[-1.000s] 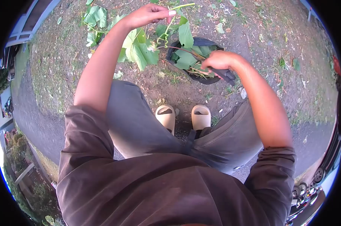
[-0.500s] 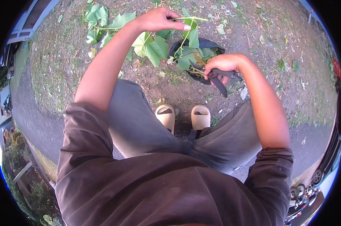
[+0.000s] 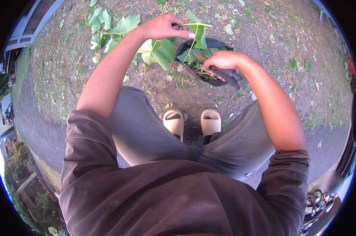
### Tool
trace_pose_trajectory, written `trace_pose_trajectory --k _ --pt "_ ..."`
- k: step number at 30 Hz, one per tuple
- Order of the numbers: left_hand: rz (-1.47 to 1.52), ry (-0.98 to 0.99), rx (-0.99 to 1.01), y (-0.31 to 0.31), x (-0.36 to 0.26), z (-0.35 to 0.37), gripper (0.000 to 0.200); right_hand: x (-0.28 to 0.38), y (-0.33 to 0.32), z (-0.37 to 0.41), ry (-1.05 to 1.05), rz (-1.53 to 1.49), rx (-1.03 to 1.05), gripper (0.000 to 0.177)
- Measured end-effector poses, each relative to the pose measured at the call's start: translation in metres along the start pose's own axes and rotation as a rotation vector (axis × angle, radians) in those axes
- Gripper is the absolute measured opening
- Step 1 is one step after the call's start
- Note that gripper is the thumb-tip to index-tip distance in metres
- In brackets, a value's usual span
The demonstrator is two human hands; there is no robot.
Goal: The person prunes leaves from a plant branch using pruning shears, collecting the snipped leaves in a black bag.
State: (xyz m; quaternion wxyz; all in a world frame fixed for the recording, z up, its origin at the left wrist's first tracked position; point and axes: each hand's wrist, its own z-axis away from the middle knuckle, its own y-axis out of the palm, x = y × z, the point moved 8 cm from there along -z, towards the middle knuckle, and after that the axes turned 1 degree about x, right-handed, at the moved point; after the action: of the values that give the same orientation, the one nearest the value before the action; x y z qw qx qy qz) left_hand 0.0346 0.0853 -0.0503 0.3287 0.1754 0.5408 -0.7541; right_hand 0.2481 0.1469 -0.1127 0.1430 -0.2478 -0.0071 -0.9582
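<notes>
Stem (image 3: 202,25) clasped by the left hand (image 3: 165,27) points rightward, ahead and left of the right hand (image 3: 224,60), which grips shears (image 3: 227,74).

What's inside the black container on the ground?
Inside the black container are green leaves and thin stems. The right hand and its dark-handled tool cover part of the opening; whatever lies beneath the leaves is hidden.

Our left arm (image 3: 107,74) stretches far out, and our left hand (image 3: 166,27) is past the black bag (image 3: 213,42) on its left, thumb and fingers pinched together. Our right arm (image 3: 278,106) bends in, with our right hand (image 3: 224,61) at the bag's right side, fingers curled tight.
</notes>
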Motion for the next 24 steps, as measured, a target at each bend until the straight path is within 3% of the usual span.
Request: trace_pose_trajectory --k 3,9,14,17,19,20,22,24 --pt "0.018 -0.009 -0.035 -0.003 0.001 0.000 0.059 -0.011 -0.012 0.000 0.044 0.067 -0.045 0.041" --pt "-0.027 -0.028 -0.117 -0.006 0.001 -0.007 0.065 -0.007 -0.038 0.026 0.071 0.683 -0.221 0.045" --pt "-0.081 -0.032 -0.154 -0.002 -0.007 -0.009 0.070 -0.009 -0.026 0.040 0.087 0.518 -0.008 0.049" --pt "-0.164 -0.119 -0.103 0.002 -0.005 -0.016 0.084 -0.016 -0.018 0.036 0.099 0.381 0.097 0.050" --pt "-0.216 -0.133 -0.132 0.001 -0.003 -0.016 0.087 0.011 -0.034 0.049 -0.053 0.699 -0.187 0.047" --pt "-0.215 -0.139 -0.136 0.002 -0.003 -0.017 0.087 0.014 -0.031 0.053 -0.057 0.705 -0.185 0.047" --pt "-0.224 -0.126 -0.126 0.010 -0.002 -0.018 0.090 0.027 -0.041 0.065 -0.095 0.747 -0.468 0.044" --pt "-0.232 -0.114 -0.100 0.018 -0.001 -0.020 0.091 0.028 -0.036 0.054 -0.098 0.747 -0.498 0.043"
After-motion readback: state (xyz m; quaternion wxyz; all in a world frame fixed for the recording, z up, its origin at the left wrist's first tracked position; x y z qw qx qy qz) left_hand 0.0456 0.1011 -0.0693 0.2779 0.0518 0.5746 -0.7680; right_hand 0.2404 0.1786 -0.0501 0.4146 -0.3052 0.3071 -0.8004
